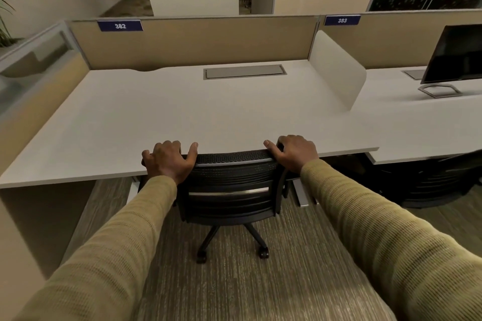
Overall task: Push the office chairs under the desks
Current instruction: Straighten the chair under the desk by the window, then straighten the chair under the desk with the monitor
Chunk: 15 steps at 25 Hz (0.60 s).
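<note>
A black mesh-backed office chair point(229, 185) stands in front of me, its backrest top touching the front edge of the white desk point(182, 112) labelled 382. The seat is hidden under the desktop; part of the wheeled base shows on the carpet. My left hand point(169, 160) grips the backrest's top left corner. My right hand point(294, 152) grips the top right corner. A second dark chair point(433, 180) sits tucked under the neighbouring desk point(417, 128) labelled 383, at the right.
A tan partition point(193, 41) runs behind both desks, with a white divider point(336, 70) between them. A black monitor point(456, 52) stands on the right desk. A side panel point(34, 216) closes the left. White planters and a column stand beyond. Striped carpet lies underfoot.
</note>
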Available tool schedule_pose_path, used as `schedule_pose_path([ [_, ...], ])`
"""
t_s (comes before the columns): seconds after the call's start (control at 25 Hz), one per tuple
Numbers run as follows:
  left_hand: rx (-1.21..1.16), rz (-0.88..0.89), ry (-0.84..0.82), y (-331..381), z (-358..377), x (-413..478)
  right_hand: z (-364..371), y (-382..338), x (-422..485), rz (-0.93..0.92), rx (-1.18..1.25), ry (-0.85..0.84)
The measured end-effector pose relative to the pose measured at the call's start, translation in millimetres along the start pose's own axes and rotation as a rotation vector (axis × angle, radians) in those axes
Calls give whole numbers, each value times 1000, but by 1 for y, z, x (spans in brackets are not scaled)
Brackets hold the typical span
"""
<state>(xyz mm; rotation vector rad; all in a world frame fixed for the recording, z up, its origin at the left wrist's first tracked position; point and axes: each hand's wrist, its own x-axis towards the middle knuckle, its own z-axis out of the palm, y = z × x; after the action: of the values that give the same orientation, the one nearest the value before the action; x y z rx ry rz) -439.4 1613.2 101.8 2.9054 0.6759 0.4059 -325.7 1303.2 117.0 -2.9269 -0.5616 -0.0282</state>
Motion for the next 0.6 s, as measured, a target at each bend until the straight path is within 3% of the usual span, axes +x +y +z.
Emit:
schedule_pose_path([
  [0.32,4,-68,-20,51,4,-63,6,66,-95,-63,180,41],
  [0.6,10,162,-105,219,39,-213,0,200,-234,13,101,-48],
])
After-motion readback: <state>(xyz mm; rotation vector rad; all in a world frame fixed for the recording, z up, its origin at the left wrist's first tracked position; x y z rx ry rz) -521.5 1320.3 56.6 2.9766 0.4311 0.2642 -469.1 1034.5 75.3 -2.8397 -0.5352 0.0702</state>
